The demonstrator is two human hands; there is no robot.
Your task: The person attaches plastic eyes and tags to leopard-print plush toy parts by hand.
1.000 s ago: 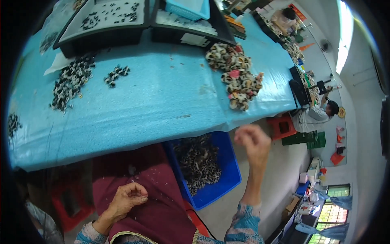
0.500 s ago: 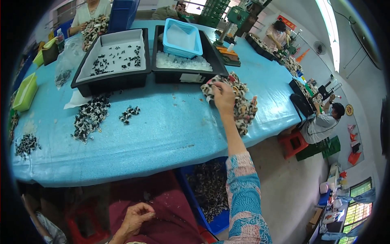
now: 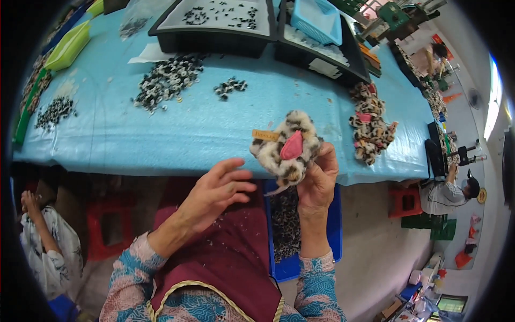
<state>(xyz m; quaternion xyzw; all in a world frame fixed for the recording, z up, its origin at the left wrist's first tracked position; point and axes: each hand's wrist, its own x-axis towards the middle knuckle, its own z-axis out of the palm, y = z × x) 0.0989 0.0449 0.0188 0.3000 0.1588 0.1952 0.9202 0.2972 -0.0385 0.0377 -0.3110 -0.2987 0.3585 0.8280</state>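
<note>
– What does the right hand (image 3: 317,180) hold?
– A leopard-print plush piece (image 3: 286,148), gripped from below above the desk (image 3: 188,129) edge; its pink ear faces up, likely for inspection.
– And the left hand (image 3: 214,193)?
– Empty, fingers spread, just beside it; more plush pieces (image 3: 370,123) lie piled right.

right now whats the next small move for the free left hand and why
Probably bring the left hand across to the leopard-print plush piece and steady it. The right hand alone holds it up over the blue table's edge, while the left is open, empty and just beside it.
</note>
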